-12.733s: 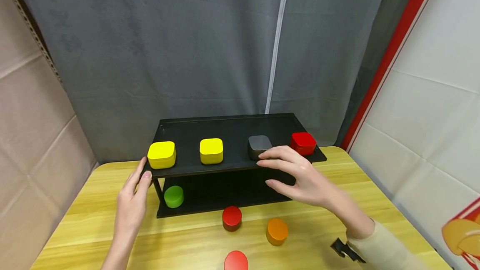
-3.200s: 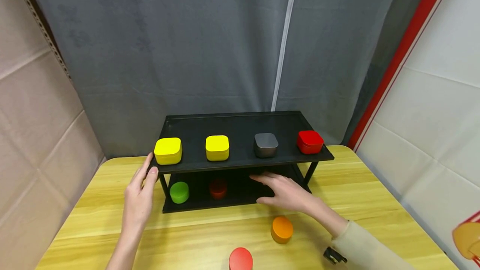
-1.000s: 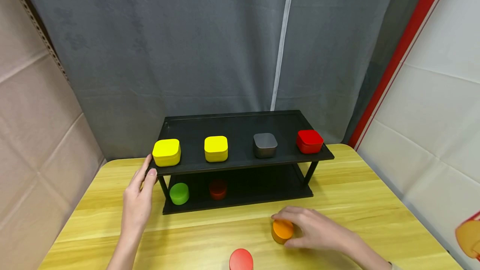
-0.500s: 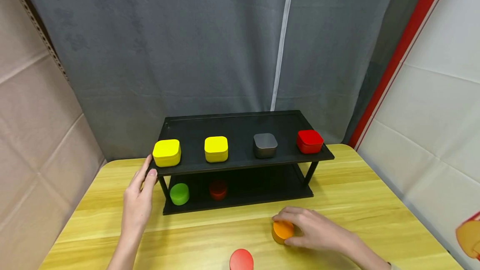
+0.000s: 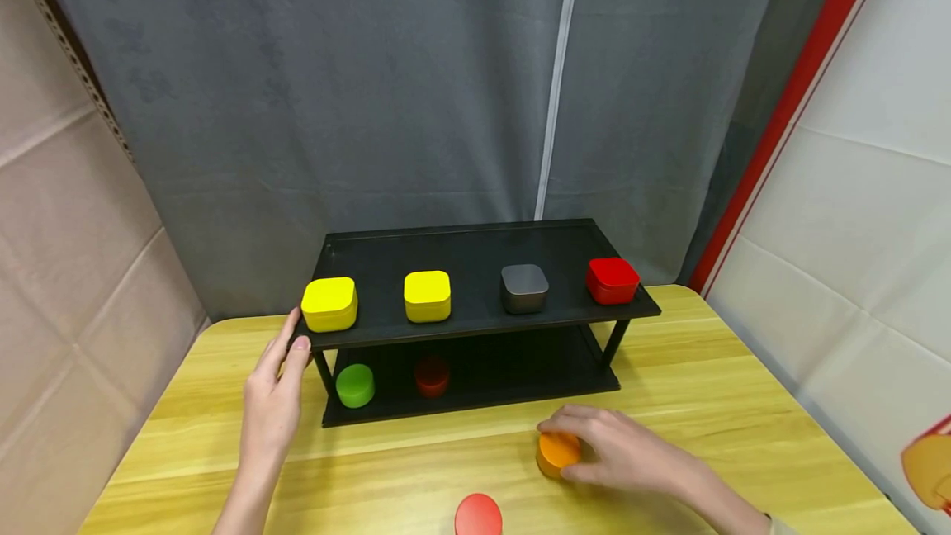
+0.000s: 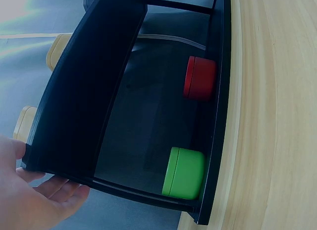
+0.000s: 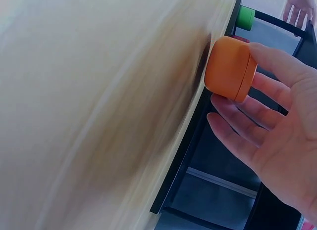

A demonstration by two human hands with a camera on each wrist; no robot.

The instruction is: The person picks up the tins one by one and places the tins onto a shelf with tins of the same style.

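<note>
My left hand (image 5: 273,403) grips the left front corner of a black two-tier shelf (image 5: 461,242); the thumb and fingertips lie about the upper tier's edge in the left wrist view. My right hand (image 5: 620,448) holds an orange round lidded box (image 7: 229,69) between thumb and fingers, in front of the shelf. Whether that box touches the table cannot be told. On the lower tier sit a green round box (image 6: 184,173) and, right of it in the head view, a dark-looking red round box (image 6: 200,78). Another red round box (image 5: 478,515) stands on the table near the bottom edge, partly cut off.
Along the upper tier's front stand two yellow square boxes (image 5: 329,304), a dark grey square box (image 5: 523,288) and a red square box (image 5: 612,280). A grey curtain (image 5: 357,89) hangs behind the wooden table (image 5: 401,477). White panels (image 5: 854,188) flank both sides.
One red round box has gone from the table onto the lower tier. My right hand has come from the shelf to the orange box and holds it. The left hand stays at the corner.
</note>
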